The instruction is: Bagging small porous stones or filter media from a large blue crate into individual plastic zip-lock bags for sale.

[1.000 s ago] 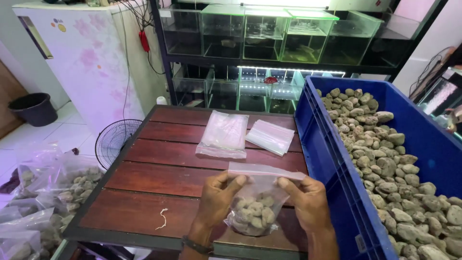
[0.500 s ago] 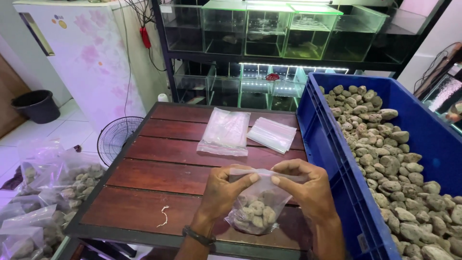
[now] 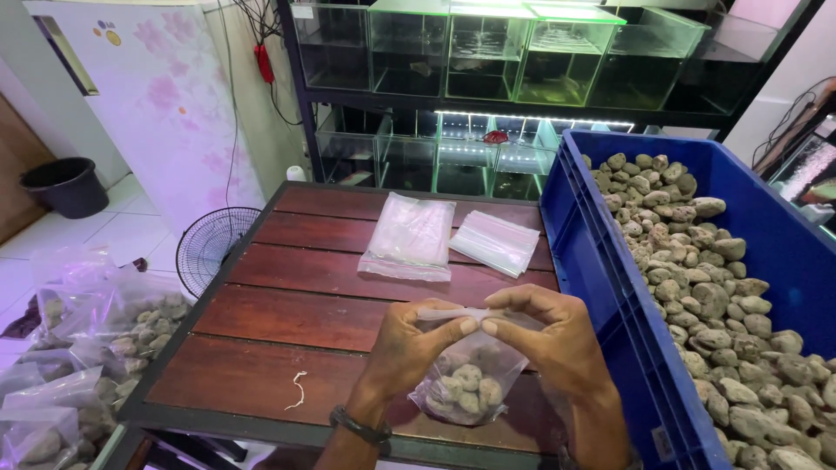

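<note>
Since the earlier frame both hands have come together at the top of the small plastic bag of stones (image 3: 461,383). The left hand (image 3: 409,344) and right hand (image 3: 549,339) pinch its strip closed, at the near edge of the wooden table (image 3: 296,305). It seems the sealing step; the fingers must press along the strip. Far behind stand glass tanks (image 3: 488,52); right, a blue crate (image 3: 601,287) of stones.

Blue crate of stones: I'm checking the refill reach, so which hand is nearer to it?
Right. The right hand pinches the bag beside the blue crate; the left hand is farther off.
</note>
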